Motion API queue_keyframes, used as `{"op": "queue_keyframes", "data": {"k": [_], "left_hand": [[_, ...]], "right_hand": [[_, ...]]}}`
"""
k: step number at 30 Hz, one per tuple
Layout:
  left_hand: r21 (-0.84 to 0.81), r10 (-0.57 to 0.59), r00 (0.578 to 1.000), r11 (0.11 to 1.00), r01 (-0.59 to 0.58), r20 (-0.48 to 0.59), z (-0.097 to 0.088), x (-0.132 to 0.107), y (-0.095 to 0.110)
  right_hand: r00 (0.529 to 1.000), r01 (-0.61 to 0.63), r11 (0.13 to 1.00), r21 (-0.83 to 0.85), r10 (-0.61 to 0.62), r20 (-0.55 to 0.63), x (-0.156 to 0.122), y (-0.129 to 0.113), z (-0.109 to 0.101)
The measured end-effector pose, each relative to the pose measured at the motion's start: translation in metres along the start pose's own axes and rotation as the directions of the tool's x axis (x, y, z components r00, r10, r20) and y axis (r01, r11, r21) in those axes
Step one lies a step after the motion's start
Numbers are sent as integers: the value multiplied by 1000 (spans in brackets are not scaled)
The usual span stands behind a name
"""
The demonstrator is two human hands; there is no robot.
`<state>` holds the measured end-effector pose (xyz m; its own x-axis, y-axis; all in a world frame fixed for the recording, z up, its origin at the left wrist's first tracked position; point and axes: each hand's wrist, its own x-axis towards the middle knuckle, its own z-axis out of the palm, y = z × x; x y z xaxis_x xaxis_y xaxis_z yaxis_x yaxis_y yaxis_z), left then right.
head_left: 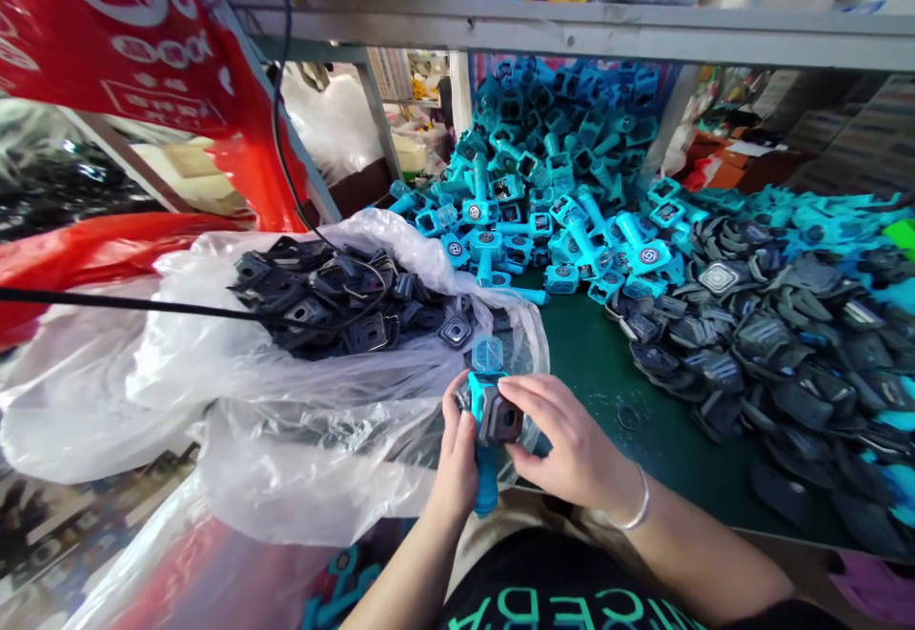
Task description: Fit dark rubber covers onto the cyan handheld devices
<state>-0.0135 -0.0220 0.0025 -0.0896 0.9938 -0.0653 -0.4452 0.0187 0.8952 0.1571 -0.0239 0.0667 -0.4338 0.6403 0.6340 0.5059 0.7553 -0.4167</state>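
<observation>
The blue handle (pixel 486 485) was near the front edge of the green worktop (pixel 593 363), the left hand's (pixel 457 444) fingers wrapped round its middle, likely to steady it while the right hand's (pixel 568 435) fingers held the black cover (pixel 498 417) against it. A plastic bag (pixel 300 477) of black parts (pixel 321 287) crowded the left; rightward, a green strip gave elbow room, bounded by the black heap (pixel 772 344) and, behind, the blue pile (pixel 572 220).

Workshop, heaped blue parts (pixel 572 168), piled black pieces (pixel 772 349)
</observation>
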Motion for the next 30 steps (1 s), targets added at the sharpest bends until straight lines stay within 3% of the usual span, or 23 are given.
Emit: {"op": "queue_keyframes", "data": {"k": [4,9,12,15,20,24,26,28,30], "left_hand": [[110,42,991,992,-56,128,10,-8,8],[262,63,997,962,-73,47,24,-15,14],[251,63,993,964,-87,102,26,-15,12],[131,56,983,988,-79,172,28,-17,8],[-52,58,974,998,-48,221,46,-22,-1],[-90,66,977,995,-49,204,58,-22,-17],[-116,34,982,993,-12,186,59,-20,-27],[-158,-49,988,985,72,146,56,-17,-34],[-210,-204,974,952,221,99,50,-12,-34]], "right_hand": [[999,-8,999,-32,10,49,-10,3,-8],[999,-15,995,-102,11,-32,-25,1,-11],[999,-17,997,-80,13,-43,-32,2,-14],[994,-76,997,11,76,-82,-37,4,-16],[918,-300,904,306,361,-166,-39,5,2],[839,-300,906,299,400,-370,-42,5,30],[812,-331,907,261,414,-411,-45,6,36],[836,-367,905,217,423,-351,-50,11,31],[904,-351,923,158,378,-202,-56,25,15]]}}
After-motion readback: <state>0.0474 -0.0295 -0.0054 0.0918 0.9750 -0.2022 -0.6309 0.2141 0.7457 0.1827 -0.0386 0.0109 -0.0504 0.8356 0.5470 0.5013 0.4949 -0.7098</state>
